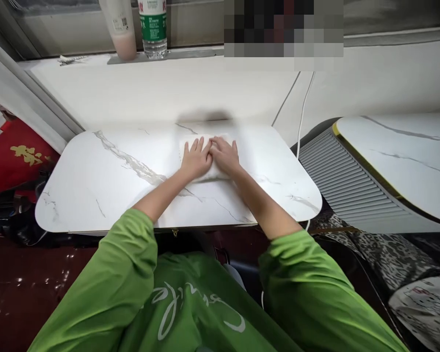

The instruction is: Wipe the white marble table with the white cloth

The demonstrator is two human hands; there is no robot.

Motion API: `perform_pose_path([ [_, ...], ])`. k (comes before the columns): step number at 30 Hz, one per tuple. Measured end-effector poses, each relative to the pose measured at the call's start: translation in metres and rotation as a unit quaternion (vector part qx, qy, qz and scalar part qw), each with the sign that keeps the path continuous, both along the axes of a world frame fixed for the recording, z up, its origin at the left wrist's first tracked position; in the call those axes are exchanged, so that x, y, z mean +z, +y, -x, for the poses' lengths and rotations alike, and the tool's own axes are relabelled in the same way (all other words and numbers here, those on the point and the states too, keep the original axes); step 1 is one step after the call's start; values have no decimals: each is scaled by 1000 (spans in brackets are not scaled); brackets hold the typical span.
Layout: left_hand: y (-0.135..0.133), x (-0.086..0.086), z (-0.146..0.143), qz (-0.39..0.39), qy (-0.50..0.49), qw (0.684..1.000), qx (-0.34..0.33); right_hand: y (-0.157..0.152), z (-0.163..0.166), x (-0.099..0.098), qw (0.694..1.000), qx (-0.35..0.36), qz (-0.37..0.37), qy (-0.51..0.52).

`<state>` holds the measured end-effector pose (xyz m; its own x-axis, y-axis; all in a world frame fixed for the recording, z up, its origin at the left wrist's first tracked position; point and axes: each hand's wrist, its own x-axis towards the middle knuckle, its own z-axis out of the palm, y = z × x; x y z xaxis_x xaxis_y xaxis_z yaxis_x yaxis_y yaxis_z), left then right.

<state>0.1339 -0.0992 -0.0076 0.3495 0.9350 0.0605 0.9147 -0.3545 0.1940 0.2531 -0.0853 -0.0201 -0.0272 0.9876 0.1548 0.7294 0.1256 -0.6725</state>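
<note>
A white cloth or paper towel (213, 172) lies flat on the white marble-patterned table (106, 190), close to the wall. On its left part rests my left hand (197, 159), palm down with the fingers spread. My right hand (225, 155) lies flat on the right part, fingers stretched out, and its fingertips touch my left hand near the thumb. Both hands cover much of the white piece, so only its edges show. I cannot tell whether it is fabric or paper.
On the ledge stand a water bottle (154, 30) with a green label and a pinkish tube (121, 34), with a hair clip (71, 60) farther left. A white cable (303, 112) runs down the wall. At right is another marble-patterned table (407, 151); at left, a red bag (18, 154).
</note>
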Motion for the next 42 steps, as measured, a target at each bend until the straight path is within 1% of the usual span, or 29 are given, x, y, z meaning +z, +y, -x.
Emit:
perform_pose_path([
  [3, -40, 2, 27, -2, 14, 999, -32, -40, 10, 6, 995, 25, 66, 70],
  [6, -70, 7, 53, 6, 20, 998, -60, -71, 9, 12, 983, 83, 113, 114],
  [8, -81, 11, 65, 16, 24, 997, -77, -84, 6, 15, 982, 130, 105, 93],
  [10, -85, 15, 71, 31, 28, 995, -90, -92, 5, 14, 983, 169, 64, 24],
  [12, -82, 17, 70, 53, 33, 995, -83, -95, 10, 9, 980, 185, 12, -68],
  [14, -75, 17, 65, 72, 32, 995, -56, -92, 21, 2, 973, 179, -29, -143],
  [17, -53, 14, 61, 69, 19, 997, -7, -73, 40, -5, 968, 151, -51, -196],
  [20, -18, 12, 69, 51, 19, 998, 10, -38, 60, -6, 967, 124, -45, -216],
  [23, 25, 12, 90, 50, 28, 998, 17, 6, 83, -4, 969, 114, -38, -216],
  [26, 62, 13, 111, 34, 30, 998, 41, 47, 107, -3, 974, 97, -45, -198],
  [28, 79, 13, 121, 18, 27, 998, 57, 66, 119, -3, 977, 93, -55, -185],
  [30, 89, 11, 126, 9, 21, 998, 63, 76, 124, -3, 978, 96, -59, -177],
  [33, 90, 7, 128, 5, 8, 998, 58, 78, 123, -3, 978, 111, -43, -172],
  [36, 77, 5, 128, 3, 0, 999, 54, 67, 119, -1, 976, 126, -28, -178],
  [39, 52, 5, 134, 8, 1, 999, 44, 40, 121, -1, 972, 136, -32, -191],
  [42, 15, 7, 146, 20, 14, 1000, 12, -6, 128, -1, 969, 139, -49, -199],
])
